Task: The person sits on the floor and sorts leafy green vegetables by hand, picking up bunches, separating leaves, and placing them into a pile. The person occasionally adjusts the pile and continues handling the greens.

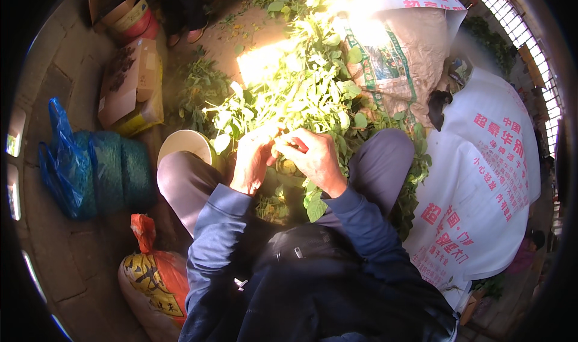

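A large heap of leafy green stalks [293,89] lies before me and between my knees, partly washed out by bright sun. Over its near edge my left hand [254,154] and my right hand [314,154] come together, fingertips almost touching. The fingers of both are bent around a small pale-green piece of plant, too overexposed to name. Broad leaves [314,206] hang just below my right hand. Beside my left knee stands a round pale bucket [187,145], its inside partly hidden by the knee.
On the left are a cardboard box [128,80], green bundles in a blue plastic bag [74,175] and a tied red and yellow sack [158,283]. A woven sack [406,57] and printed white sheeting [483,175] lie on the right. A person's feet [195,35] are beyond the box.
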The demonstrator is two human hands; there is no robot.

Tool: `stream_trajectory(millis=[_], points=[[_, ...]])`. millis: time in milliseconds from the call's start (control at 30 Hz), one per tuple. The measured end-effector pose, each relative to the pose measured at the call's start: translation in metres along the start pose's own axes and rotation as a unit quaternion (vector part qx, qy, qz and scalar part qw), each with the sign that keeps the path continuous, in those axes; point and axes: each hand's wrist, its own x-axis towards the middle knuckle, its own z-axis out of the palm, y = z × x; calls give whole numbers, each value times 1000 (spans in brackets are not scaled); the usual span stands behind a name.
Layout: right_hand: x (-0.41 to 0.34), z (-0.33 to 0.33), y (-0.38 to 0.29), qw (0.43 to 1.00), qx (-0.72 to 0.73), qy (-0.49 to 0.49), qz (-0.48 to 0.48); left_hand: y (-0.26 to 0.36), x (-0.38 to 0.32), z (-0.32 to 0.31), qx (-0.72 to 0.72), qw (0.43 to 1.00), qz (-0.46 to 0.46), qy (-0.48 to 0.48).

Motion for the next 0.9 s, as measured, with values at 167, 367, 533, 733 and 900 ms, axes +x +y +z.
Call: stream_trajectory(millis=[167, 367, 533, 733, 900], points=[[2, -6, 0, 999, 21, -37, -17, 4, 1, -4, 31, 998, -55, -14], [-1, -4, -4, 947, 272, -91, 144, 6, -1, 12, -14, 992, -123, 14], [-3, -5, 10, 989, 125, -44, 66, -7, -1, 8, -87, 990, -109, -23], [-3, 10, 10, 997, 48, 63, 13, -24, 2, 7, -144, 988, -46, -35], [-4, 12, 15, 944, 294, 46, 139, -22, 2, 23, -180, 983, -14, -8]])
